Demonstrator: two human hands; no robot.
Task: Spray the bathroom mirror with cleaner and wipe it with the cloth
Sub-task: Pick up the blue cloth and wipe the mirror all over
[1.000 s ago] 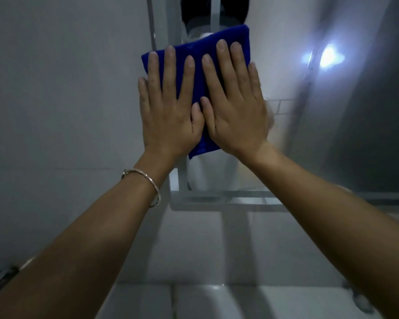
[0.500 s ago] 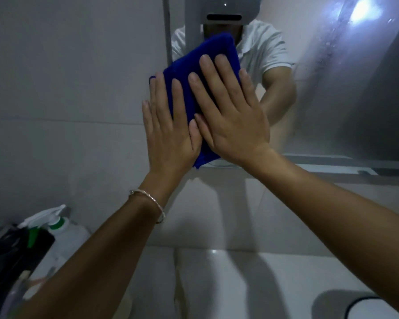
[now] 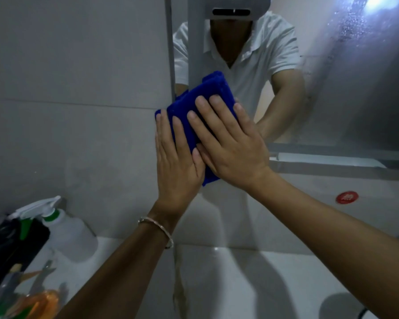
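Left hand [image 3: 177, 162] and right hand [image 3: 233, 148], fingers straight, pressed a folded blue cloth [image 3: 206, 88] onto the wall mirror's [image 3: 355, 100] lower-left corner. Wiping was underway; spray droplets [image 3: 346, 21] at the upper right probably needed it next.

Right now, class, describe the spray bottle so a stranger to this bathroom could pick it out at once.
Start at the grey tiled wall left of the mirror and drop to the white counter. The spray bottle stands at its far left. Unlike the black bag and orange container beside it, it is translucent white with a green collar.
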